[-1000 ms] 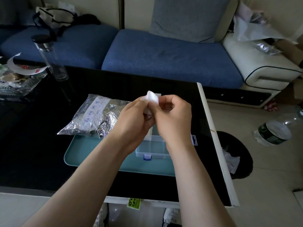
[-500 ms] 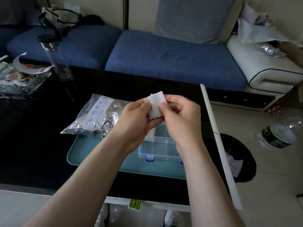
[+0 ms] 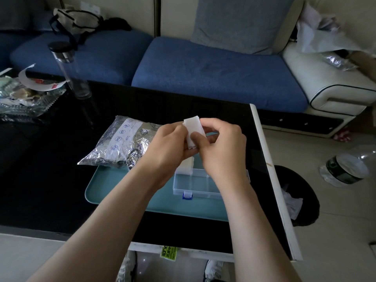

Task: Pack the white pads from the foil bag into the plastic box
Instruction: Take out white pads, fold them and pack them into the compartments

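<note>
- Single head view, worn by the person, looking forward and down.
- Close above the table (image 3: 61,180), near its right front corner.

Both hands are up together: the left hand (image 3: 169,146) and right hand (image 3: 222,148) pinch one white pad (image 3: 193,129) between them. Right below the hands, the clear plastic box (image 3: 195,185) sits on a teal tray (image 3: 122,192). The foil bag (image 3: 122,143) lies just left of the left hand.

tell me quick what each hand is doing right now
left hand: closed, holding the white pads
right hand: closed, thumb and fingers pinching the same white pads
</note>
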The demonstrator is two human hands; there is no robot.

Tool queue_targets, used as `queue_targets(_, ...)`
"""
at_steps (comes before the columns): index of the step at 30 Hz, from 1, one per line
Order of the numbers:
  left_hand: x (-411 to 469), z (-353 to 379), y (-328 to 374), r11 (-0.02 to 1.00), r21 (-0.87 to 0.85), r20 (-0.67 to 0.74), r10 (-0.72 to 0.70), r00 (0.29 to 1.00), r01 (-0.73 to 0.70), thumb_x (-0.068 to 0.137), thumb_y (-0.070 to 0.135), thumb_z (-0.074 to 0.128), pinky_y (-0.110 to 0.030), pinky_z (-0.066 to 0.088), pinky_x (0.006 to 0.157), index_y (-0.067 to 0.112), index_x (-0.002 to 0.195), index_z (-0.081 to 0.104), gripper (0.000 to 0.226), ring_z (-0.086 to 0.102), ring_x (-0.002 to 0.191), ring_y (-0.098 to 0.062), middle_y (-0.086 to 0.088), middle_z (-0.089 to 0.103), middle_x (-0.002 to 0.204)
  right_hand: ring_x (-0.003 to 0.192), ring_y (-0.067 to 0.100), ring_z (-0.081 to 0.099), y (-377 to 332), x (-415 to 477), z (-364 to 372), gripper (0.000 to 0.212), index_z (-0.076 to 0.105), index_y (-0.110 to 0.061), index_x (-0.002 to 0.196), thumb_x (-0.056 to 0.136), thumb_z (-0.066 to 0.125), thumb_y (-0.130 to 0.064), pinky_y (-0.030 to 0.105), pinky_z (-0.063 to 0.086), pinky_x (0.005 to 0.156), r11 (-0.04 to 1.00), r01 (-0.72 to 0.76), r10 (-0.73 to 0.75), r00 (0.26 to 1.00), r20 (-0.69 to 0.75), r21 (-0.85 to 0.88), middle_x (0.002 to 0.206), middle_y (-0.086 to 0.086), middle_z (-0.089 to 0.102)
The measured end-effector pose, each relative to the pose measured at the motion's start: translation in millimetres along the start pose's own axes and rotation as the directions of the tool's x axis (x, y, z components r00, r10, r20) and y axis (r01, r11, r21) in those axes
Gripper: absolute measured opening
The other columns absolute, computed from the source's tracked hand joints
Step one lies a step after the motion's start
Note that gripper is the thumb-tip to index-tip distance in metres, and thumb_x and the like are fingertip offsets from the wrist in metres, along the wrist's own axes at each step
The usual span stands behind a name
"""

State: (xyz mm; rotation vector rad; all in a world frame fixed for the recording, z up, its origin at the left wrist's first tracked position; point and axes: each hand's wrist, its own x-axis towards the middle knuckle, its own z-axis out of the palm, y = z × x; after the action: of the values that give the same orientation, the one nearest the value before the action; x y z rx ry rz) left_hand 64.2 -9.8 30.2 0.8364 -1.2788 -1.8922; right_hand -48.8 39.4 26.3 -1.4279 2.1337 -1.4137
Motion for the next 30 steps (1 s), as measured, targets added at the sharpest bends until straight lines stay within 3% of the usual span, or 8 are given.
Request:
queue_targets(3,4.8,-6.1,-7.2,0.994,0.095,-0.009,0.047,0.999,-0.046,0.113,0.004,0.030,-0.033,0.060,0.095,-0.005,0.121,0.066,0.038,0.076,0.110,-0.025,-0.020,0.076,0.117,0.080,-0.001,0.068,1.0,0.0,-2.2,0.028,0.077,-0.025,0.108,0.086,0.083,-0.008,0.015,0.054,0.072,1.000,-0.011,0.011,1.000,0.009,0.019,0.091,-0.016,0.073)
queue_targets(6,7.4,-10.9,-11.2,0.989,0.129,0.002,0.068,0.998,-0.067,0.114,0.010,0.035,-0.041,0.057,0.105,-0.002,0.122,0.068,0.036,0.074,0.114,-0.028,-0.033,0.069,0.122,0.075,0.001,0.068,4.3,0.4,-1.9,0.033,0.076,-0.028,0.115,0.087,0.083,-0.011,0.026,0.057,0.079,1.000,-0.010,0.010,1.000,0.008,-0.005,0.102,-0.012,0.074)
queue_targets(9,9.0,-14.1,-11.9,0.986,0.148,-0.003,0.074,0.997,-0.072,0.114,0.010,0.038,-0.042,0.057,0.105,0.001,0.121,0.071,0.035,0.072,0.117,-0.034,-0.036,0.067,0.121,0.075,0.002,0.069,3.2,-0.2,-4.1,0.037,0.078,-0.027,0.118,0.086,0.082,-0.007,0.024,0.057,0.075,1.000,0.014,-0.014,1.000,0.018,0.009,0.099,-0.016,0.075)
queue_targets(13,10.2,-16.3,-13.3,0.989,0.134,0.018,0.067,0.998,-0.069,0.113,0.012,0.041,-0.045,0.054,0.107,0.003,0.126,0.070,0.033,0.070,0.120,-0.036,-0.026,0.073,0.121,0.073,0.005,0.073,2.9,-0.3,-8.1,0.041,0.076,-0.029,0.119,0.086,0.082,-0.005,0.020,0.060,0.070,0.979,-0.113,0.110,0.994,0.028,0.171,0.098,-0.014,0.076)
queue_targets(19,11.2,-11.8,-13.3,0.994,0.095,-0.051,0.059,0.997,-0.054,0.110,0.011,0.051,-0.042,0.060,0.099,0.001,0.122,0.071,0.025,0.070,0.117,-0.040,-0.026,0.075,0.113,0.083,0.001,0.075,4.2,2.9,-9.2,0.030,0.076,-0.025,0.109,0.086,0.080,-0.006,0.012,0.054,0.065,0.880,-0.286,0.275,0.958,0.086,0.379,0.092,-0.008,0.079)
queue_targets(23,14.2,-10.7,-12.7,0.999,0.033,-0.063,0.028,0.998,-0.026,0.108,0.006,0.053,-0.041,0.060,0.098,0.000,0.125,0.068,0.023,0.073,0.113,-0.036,-0.024,0.076,0.111,0.081,0.005,0.077,6.9,4.9,-10.8,0.028,0.075,-0.022,0.110,0.087,0.082,-0.008,0.013,0.055,0.065,0.858,-0.311,0.307,0.949,0.075,0.408,0.090,-0.003,0.080)
queue_targets(30,18.8,-9.0,-13.3,0.999,-0.041,-0.121,0.007,0.993,-0.012,0.102,0.005,0.063,-0.035,0.063,0.090,0.001,0.122,0.069,0.020,0.077,0.105,-0.029,-0.017,0.079,0.107,0.079,0.004,0.077,11.1,7.7,-13.7,0.029,0.078,-0.024,0.108,0.083,0.089,-0.015,0.024,0.059,0.077,0.851,-0.344,0.364,0.931,0.026,0.397,0.081,-0.008,0.080)
